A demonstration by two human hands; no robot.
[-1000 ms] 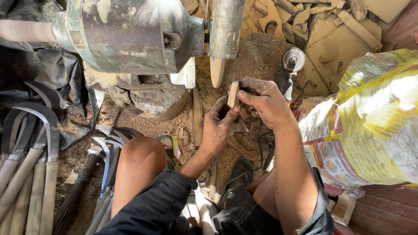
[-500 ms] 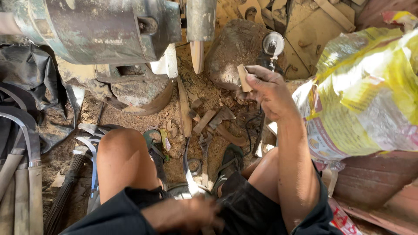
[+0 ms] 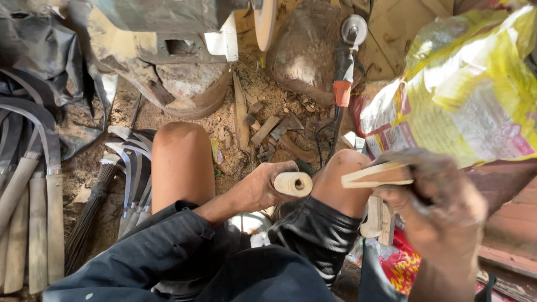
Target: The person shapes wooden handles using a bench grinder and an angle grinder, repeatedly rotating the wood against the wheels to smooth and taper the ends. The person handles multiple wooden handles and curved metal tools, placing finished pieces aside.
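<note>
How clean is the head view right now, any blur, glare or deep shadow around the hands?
Head view: the right hand with its flat wood piece is close to the lens and soft; the left hand and wooden cylinder are sharper; sun washes out the yellow bag; the dark clothing loses detail in shade.

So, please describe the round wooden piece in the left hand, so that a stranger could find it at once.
Start at the two bare knees in the middle; between them, the left hand grips a short pale wooden cylinder. Unlike the flat wooden strip in the right hand, it is round, with a small hole in its end.
</note>
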